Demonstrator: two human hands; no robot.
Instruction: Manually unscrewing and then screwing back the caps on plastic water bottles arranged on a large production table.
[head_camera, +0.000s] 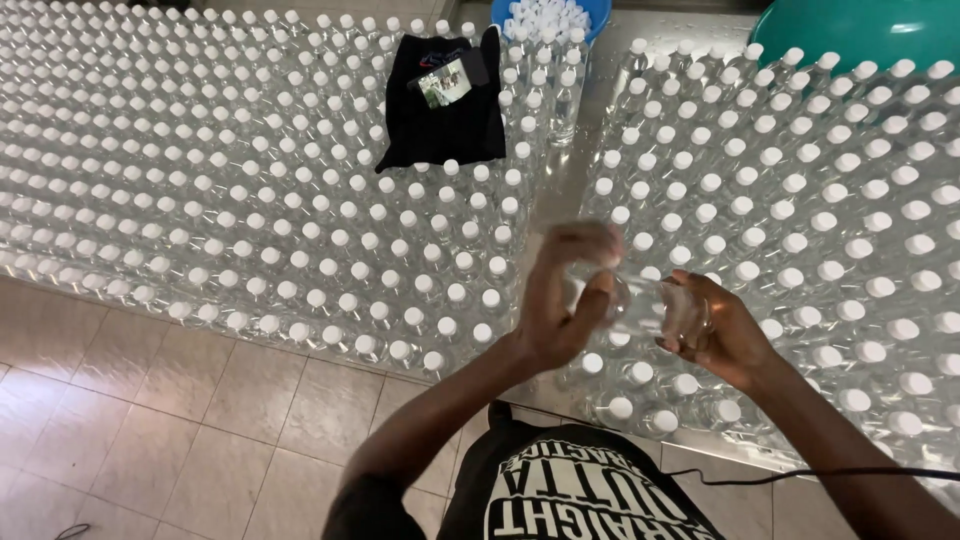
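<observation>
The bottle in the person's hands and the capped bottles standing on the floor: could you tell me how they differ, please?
The bottle in hand is lifted and lies roughly sideways between the left hand and right hand; the floor bottles stand upright in packed rows. The floor bottles show white caps; the held one's top is hidden by the left hand and motion blur. Both are clear plastic bottles.

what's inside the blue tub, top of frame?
The blue tub holds a heap of loose white caps. Its rear is cut off by the frame, and the capped bottles in front cover its lower wall; its bottom is hidden.
</observation>
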